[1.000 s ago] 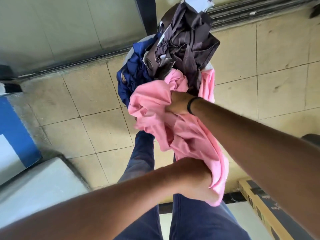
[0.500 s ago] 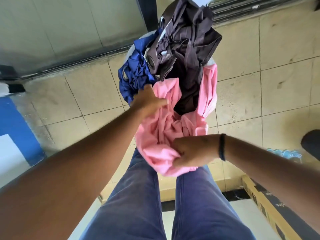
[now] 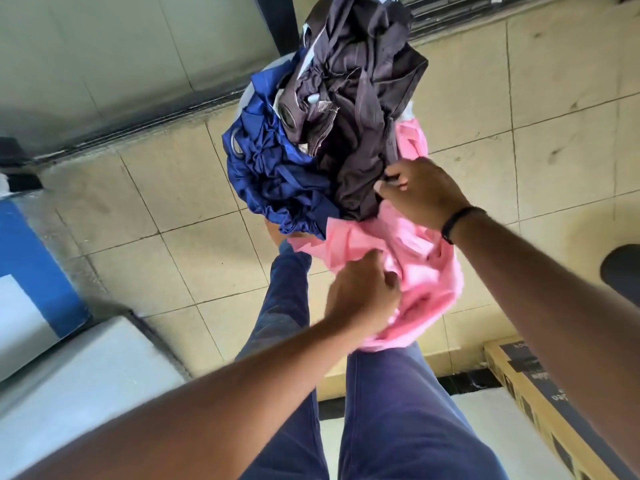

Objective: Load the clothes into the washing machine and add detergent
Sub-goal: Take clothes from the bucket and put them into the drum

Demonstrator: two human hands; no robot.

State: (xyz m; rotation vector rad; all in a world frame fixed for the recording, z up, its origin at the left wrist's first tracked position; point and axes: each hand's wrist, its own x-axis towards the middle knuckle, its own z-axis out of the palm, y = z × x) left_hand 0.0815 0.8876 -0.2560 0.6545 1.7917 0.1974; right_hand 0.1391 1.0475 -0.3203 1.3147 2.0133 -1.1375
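A heap of clothes fills a pale basket whose rim [image 3: 246,95] barely shows. On top lies a dark grey-brown garment [image 3: 356,109], a blue garment [image 3: 273,168] hangs at the left, and a pink garment [image 3: 419,271] spills toward me at the front. My left hand [image 3: 363,296] is closed on a bunch of the pink cloth at its near edge. My right hand [image 3: 422,192], with a black band on the wrist, pinches fabric where the dark garment meets the pink one. The washing machine's white top [image 3: 79,386] shows at the lower left.
Beige floor tiles [image 3: 173,202] lie around the basket. My legs in blue trousers [image 3: 381,427] stand below it. A blue and white panel [image 3: 31,268] is at the left edge. A long cardboard box [image 3: 540,403] lies at the lower right, a dark round object [image 3: 623,271] at the right edge.
My left hand dropped from the top of the pink cloth to its near edge. My right hand rose from the pink bundle's bottom to the dark garment's edge. The camera view shifted slightly.
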